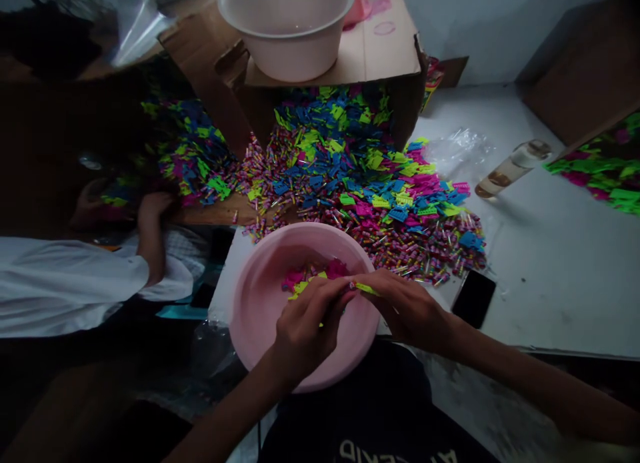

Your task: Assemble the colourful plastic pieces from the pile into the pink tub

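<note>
Over the pink basin, my two hands meet with their fingertips close together. My right hand pinches a flat yellow-green plastic piece. In the closed fingers of my left hand is a small pinkish tube, its end touching or nearly touching the yellow-green piece; the fingers hide most of it. Inside the basin, beyond my left hand, lie several magenta pieces and yellow pieces.
A heap of small tubes and neon plastic pieces spills from a cardboard box bearing a white basin. Rightward are a phone and a bottle. Another person's hand is at left.
</note>
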A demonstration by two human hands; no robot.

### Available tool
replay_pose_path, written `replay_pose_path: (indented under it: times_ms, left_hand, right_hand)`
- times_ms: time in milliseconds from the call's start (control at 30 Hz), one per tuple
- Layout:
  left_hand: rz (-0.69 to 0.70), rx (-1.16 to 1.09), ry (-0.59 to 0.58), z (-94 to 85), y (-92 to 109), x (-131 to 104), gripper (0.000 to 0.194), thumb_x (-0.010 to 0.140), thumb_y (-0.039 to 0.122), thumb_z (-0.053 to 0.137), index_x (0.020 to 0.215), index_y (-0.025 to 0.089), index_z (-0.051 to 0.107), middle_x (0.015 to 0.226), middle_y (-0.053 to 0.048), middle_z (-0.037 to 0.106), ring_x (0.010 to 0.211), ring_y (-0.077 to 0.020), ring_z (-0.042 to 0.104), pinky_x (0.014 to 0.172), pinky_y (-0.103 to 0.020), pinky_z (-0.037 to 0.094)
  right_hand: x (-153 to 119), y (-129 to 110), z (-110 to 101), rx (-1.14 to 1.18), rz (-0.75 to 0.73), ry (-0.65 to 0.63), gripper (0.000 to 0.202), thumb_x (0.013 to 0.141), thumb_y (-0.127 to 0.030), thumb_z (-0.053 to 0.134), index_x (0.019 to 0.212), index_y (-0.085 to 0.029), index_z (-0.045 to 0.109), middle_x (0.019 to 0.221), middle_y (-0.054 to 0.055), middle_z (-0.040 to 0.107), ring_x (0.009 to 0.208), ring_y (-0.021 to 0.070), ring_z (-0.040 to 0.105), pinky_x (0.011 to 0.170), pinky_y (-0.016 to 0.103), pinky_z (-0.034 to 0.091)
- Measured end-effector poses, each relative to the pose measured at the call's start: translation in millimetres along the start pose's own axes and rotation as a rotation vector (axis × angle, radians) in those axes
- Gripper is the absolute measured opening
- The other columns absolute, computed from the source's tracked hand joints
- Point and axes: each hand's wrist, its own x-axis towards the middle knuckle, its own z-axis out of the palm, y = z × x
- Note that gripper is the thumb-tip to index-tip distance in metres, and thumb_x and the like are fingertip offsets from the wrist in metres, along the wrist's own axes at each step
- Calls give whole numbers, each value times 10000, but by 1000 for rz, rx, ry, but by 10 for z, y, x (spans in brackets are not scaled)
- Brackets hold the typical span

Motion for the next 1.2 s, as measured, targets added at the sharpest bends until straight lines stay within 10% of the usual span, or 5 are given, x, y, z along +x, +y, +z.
replay_pose_path:
  times_ms: [233,567,1000,1200]
  left_hand:
    - [-174,-156,-151,-127,34,99,231,932,134,647,1157,165,689,932,-69,722,786,-156,697,707,-247,545]
    - [-434,-498,-54,-79,-41,208,235,929,230,685,1140,186,777,843,-66,739,701,-152,658,579,-240,502]
    - [-307,-421,-201,-92,-130,198,212,970,193,616,1154,171,719,962,-71,763,790,-157,698,686,-244,523]
    - [-152,-275,-447,-198,-214,275,165,1001,174,539,1140,167,625,1036,-77,722,937,-179,689,760,-244,505]
  right_hand:
    - [56,-63,-52,151,251,-4,236,1012,-180,506,1243,-209,545,1063,94,718,989,201,717,864,303,584]
    - [126,-117,-165,344,583,-43,135,977,-322,618,960,-194,661,833,17,716,700,131,652,605,218,493]
    - [202,-92,-245,465,654,-108,110,942,-293,664,929,-184,666,828,4,668,713,112,629,588,174,494]
    - [162,-58,-153,676,822,-145,219,923,-388,687,899,-172,662,735,-17,633,593,97,589,522,185,470]
